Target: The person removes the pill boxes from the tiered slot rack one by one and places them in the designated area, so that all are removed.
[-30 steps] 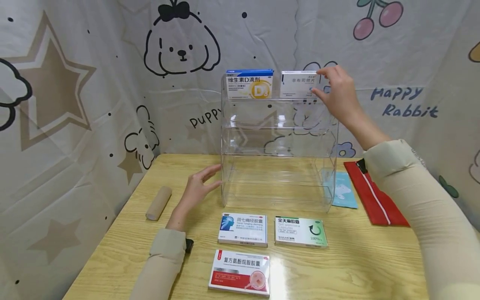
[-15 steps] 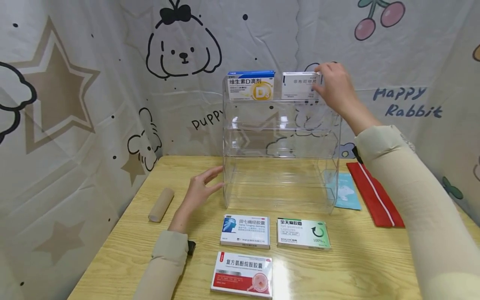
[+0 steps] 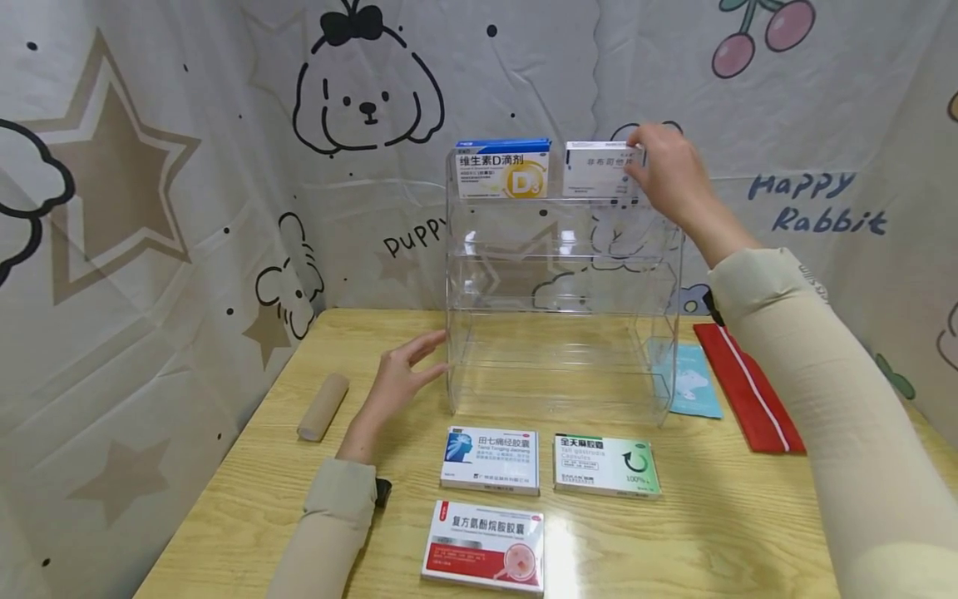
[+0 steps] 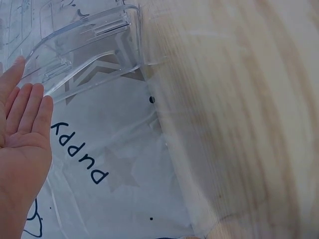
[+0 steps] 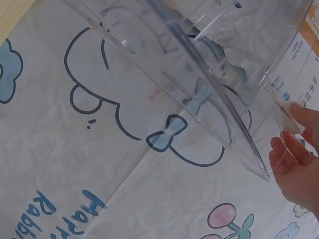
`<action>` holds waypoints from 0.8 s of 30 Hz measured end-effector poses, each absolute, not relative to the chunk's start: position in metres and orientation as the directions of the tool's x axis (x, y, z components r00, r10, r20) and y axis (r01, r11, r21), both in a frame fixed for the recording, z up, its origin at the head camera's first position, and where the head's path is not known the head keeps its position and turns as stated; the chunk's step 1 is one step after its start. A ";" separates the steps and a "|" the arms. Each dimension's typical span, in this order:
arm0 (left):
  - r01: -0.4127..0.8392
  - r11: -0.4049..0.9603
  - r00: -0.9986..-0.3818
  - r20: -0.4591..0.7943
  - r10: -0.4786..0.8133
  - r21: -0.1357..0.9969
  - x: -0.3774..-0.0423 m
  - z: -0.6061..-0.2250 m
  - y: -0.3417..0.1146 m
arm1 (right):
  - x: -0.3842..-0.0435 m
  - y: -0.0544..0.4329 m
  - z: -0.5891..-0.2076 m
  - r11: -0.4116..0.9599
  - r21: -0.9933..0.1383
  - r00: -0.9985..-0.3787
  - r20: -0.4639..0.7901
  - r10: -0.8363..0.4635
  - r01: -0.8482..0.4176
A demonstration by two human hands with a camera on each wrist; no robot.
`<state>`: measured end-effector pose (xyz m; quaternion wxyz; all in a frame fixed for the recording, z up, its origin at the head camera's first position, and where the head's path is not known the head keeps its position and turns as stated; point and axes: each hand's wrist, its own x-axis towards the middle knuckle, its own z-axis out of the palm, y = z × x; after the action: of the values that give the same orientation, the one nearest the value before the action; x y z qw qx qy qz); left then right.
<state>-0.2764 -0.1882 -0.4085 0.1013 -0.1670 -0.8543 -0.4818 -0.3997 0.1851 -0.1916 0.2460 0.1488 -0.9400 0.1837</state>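
A clear tiered display rack [image 3: 561, 366] stands on the table. My right hand [image 3: 671, 170] pinches the right end of a white medicine box [image 3: 595, 170] on the top tier, thumb in front. The right wrist view shows that box [image 5: 302, 82] through the clear plastic. To its left, apart from it, stands a blue, white and yellow vitamin D box [image 3: 501, 170]. My left hand [image 3: 400, 378] is at the rack's lower left side, fingers extended; the left wrist view shows its palm [image 4: 22, 149] beside the plastic. Whether it touches the rack is unclear.
In front of the rack lie a blue-and-white medicine box [image 3: 490, 460], a green-and-white one [image 3: 607, 466] and a red-and-white one [image 3: 484, 547]. A cardboard tube [image 3: 323, 408] lies at left. A light blue packet [image 3: 694, 381] and a red pouch [image 3: 756, 391] lie at right.
My right thumb and fingers have shifted further over the white box's right end, and the box sits slightly farther right relative to the rack. The left hand stays beside the rack.
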 end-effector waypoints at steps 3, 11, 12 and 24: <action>0.384 0.477 -0.923 0.335 0.188 0.790 -0.277 -0.409 -0.188 | -0.400 0.185 -0.191 0.871 -0.297 -0.826 0.530 -0.191 -0.392; 0.381 0.481 -0.924 0.332 0.188 0.790 -0.278 -0.409 -0.188 | -0.398 0.187 -0.189 0.827 -0.349 -0.793 0.584 -0.175 -0.440; 0.382 0.482 -0.924 0.333 0.187 0.788 -0.278 -0.409 -0.188 | -0.398 0.187 -0.189 0.823 -0.349 -0.783 0.598 -0.172 -0.448; 0.382 0.483 -0.924 0.336 0.183 0.788 -0.276 -0.409 -0.188 | -0.388 0.187 -0.182 0.760 -0.432 -0.739 0.667 -0.092 -0.485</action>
<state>-0.2762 -0.1878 -0.4091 0.1036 -0.1652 -0.8548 -0.4809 -0.3880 0.1874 -0.1815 0.3217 0.1636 -0.8813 0.3050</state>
